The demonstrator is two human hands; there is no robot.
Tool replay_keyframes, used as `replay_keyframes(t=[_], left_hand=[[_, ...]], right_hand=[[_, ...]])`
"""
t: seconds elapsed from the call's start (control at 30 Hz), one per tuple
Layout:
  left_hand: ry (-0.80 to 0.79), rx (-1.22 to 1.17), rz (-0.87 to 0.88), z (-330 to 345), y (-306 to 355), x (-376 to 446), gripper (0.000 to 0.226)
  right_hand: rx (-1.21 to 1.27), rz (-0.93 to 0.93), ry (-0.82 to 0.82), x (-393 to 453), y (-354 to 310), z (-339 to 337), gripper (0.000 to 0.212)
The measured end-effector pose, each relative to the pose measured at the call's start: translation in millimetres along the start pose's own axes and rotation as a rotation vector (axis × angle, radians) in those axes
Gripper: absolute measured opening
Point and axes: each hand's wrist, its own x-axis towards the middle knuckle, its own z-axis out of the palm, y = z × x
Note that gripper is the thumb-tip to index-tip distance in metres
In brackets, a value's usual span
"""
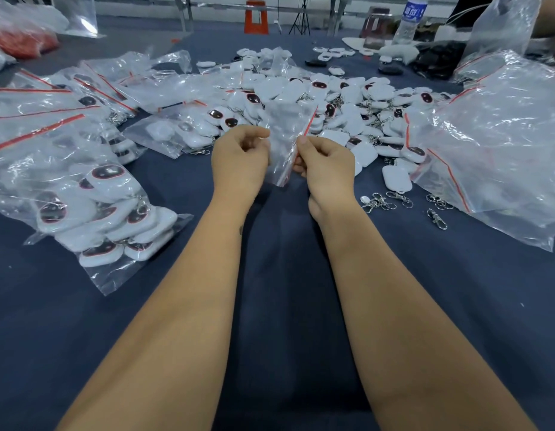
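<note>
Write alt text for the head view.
Left hand and right hand pinch a small clear zip bag above a dark blue table. A pile of white fobs lies behind it, filled bags at left, loose clasps at right.

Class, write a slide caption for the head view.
Left hand and right hand pinch a clear zip bag over a blue table piled with white keychains.

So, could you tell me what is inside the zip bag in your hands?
Nothing shows inside the zip bag; the pile of white key fobs shows through it. The left hand and right hand cover its side edges.
</note>
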Motion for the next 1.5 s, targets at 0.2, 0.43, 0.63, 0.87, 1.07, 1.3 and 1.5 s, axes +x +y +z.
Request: replay_keyframes(t=[0.2,0.43,0.63,0.87,1.07,1.3,1.5], left_hand=[[-0.172,0.062,0.016,7,-1,-5,0.006],[-0.135,0.157,0.067,4,-5,-1,0.009],[-0.154,0.245,0.061,5,-7,0,0.018],[-0.012,0.232,0.047,3,-6,2,0.012],[-0.005,0.160,0.070,3,-5,1,0.013],[-0.165,0.189,0.028,-2,-4,0,0.018],[0.395,0.000,0.077,-7,0,5,0.013]], right_hand=[[0.113,0.037,-0.020,-3,-4,1,0.027],[0.063,-0.002,-0.067,-4,-4,0,0.033],[0.039,-0.033,-0.089,-6,-4,1,0.036],[-0.091,0.006,-0.025,-3,-3,1,0.024],[-0.150,-0.013,0.013,-1,-3,3,0.014],[-0.335,-0.148,-0.002,2,0,0,0.022],[-0.413,-0.253,-0.033,-7,-1,9,0.016]])
